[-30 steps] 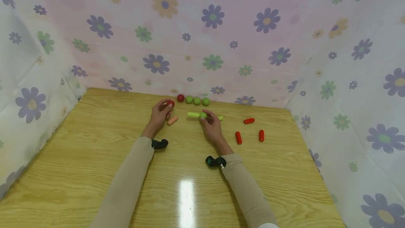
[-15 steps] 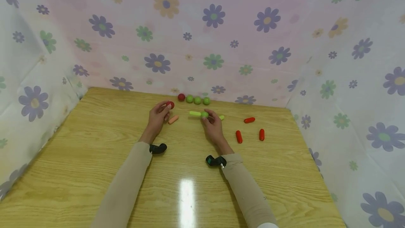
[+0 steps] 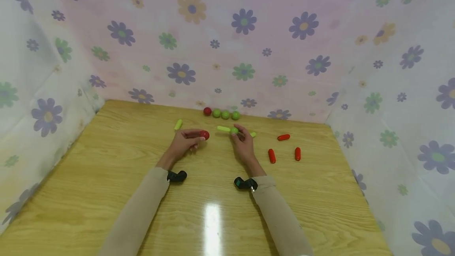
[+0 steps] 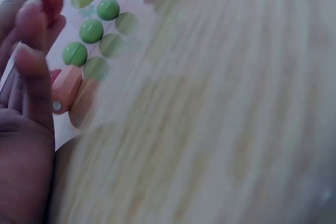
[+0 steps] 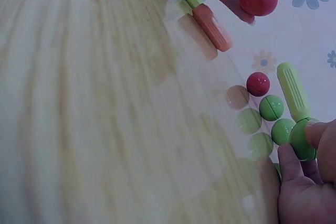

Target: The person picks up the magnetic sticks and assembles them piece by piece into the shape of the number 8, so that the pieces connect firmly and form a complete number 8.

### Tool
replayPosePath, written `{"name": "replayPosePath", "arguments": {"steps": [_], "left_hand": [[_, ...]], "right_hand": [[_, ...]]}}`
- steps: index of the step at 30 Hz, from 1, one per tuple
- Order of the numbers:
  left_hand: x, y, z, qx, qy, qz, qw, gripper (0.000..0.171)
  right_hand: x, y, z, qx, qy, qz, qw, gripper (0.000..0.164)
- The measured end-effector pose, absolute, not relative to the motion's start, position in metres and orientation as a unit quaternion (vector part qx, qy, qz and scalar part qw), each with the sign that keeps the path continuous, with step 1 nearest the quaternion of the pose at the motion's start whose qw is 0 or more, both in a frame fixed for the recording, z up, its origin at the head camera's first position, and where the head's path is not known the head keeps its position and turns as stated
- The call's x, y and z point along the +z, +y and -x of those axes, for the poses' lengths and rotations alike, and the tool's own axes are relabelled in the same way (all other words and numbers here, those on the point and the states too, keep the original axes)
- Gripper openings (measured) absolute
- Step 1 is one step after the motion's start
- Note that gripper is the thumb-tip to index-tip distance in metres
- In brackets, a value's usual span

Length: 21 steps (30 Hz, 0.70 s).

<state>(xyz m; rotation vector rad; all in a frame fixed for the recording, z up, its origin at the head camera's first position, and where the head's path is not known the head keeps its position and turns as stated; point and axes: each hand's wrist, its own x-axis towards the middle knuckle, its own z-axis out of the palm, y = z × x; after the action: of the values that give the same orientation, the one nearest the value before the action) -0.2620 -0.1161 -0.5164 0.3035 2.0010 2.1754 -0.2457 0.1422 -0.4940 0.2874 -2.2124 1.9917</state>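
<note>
Stick of yellow-green [image 3: 178, 125] is lying near the far edge of the surface [image 3: 124, 149]; the left hand [image 3: 183, 143] is pinching a red ball [image 3: 204, 134] above it. Another red ball [image 3: 207, 111] and three green balls [image 3: 225, 114] are lining that edge. The right hand [image 3: 243, 143] is pinching a green ball [image 3: 234, 130] touching a lime stick [image 3: 223, 128]; red sticks [image 3: 283, 137] are lying toward the right edge.

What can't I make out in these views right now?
Head: left end of the rightmost light green stick, behind the right hand.
Head: orange stick, apparently covered by the left hand.
Left wrist: held green ball, cut off by the top edge.
Left wrist: row's red ball, mostly behind the orange stick and left hand.
Right wrist: row's rightmost green ball, nearly all covered by the right hand.
</note>
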Motion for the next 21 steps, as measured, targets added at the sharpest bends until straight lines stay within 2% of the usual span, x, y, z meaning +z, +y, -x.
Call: {"name": "replayPosePath", "arguments": {"steps": [8,16,21], "left_hand": [[-0.518,-0.103,0.262,0.673,0.712,-0.160,0.121,0.042],[-0.519,-0.095,0.265,0.608,0.770,-0.167,0.100,0.040],[-0.520,-0.094,0.266,0.587,0.792,-0.160,0.057,0.037]], "right_hand": [[-0.495,0.141,0.247,0.675,-0.727,-0.096,0.078,0.040],[-0.496,0.141,0.247,0.673,-0.730,-0.089,0.077,0.040],[-0.494,0.141,0.245,0.670,-0.733,-0.092,0.074,0.040]]}}
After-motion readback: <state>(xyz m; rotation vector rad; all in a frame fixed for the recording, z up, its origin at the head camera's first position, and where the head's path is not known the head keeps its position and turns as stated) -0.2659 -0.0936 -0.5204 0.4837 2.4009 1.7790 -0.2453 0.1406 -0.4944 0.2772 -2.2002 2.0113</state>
